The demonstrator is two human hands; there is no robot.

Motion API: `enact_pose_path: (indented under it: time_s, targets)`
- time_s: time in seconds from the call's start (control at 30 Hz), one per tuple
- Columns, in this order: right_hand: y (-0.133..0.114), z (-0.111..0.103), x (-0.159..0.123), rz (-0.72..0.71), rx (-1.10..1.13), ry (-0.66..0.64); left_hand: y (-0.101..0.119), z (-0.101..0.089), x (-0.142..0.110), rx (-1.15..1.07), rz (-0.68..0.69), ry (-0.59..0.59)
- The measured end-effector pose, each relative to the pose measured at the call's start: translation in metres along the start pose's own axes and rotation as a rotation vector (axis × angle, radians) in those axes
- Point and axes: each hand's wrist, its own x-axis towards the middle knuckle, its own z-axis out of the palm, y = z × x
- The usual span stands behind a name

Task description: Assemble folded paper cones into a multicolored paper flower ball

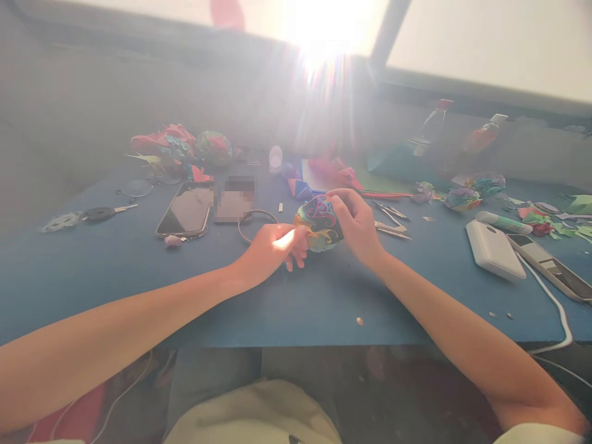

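A small multicoloured paper ball [319, 222], made of curled pieces in teal, purple, pink and yellow, is held just above the blue table [139, 271]. My right hand [358, 225] wraps round its right side with the fingers closed over the top. My left hand [275, 246] pinches its lower left edge, fingers curled. Strong sunlight from the window washes out much of the view.
A phone [187, 209], a ring [256, 223] and keys [99, 214] lie to the left. Scissors [391, 222], a white power bank [494, 250] with cable, a second device [550, 266], a glue stick [502, 222], bottles [432, 126] and paper scraps [568, 219] lie to the right. More paper balls [213, 147] sit at the back.
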Motion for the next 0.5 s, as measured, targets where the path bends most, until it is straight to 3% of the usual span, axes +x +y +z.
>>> enact_pose_path:
  time_s: [0.13,0.23,0.33,0.4,0.5]
  targets:
    - [0.005,0.003,-0.001,-0.027,0.057,-0.004,0.001,0.000,0.002,0.043,-0.075,0.012]
    - [0.009,0.003,0.002,0.037,0.090,-0.014,0.002,-0.001,0.007,-0.035,-0.166,0.004]
    - [0.010,-0.004,0.009,0.119,0.118,-0.127,0.005,-0.004,0.014,-0.082,-0.194,0.048]
    - [0.009,-0.010,0.014,0.110,0.068,-0.217,0.006,-0.007,0.019,-0.106,-0.200,0.077]
    - [0.008,-0.015,0.016,0.040,-0.130,-0.204,0.005,-0.009,0.023,-0.110,-0.187,0.089]
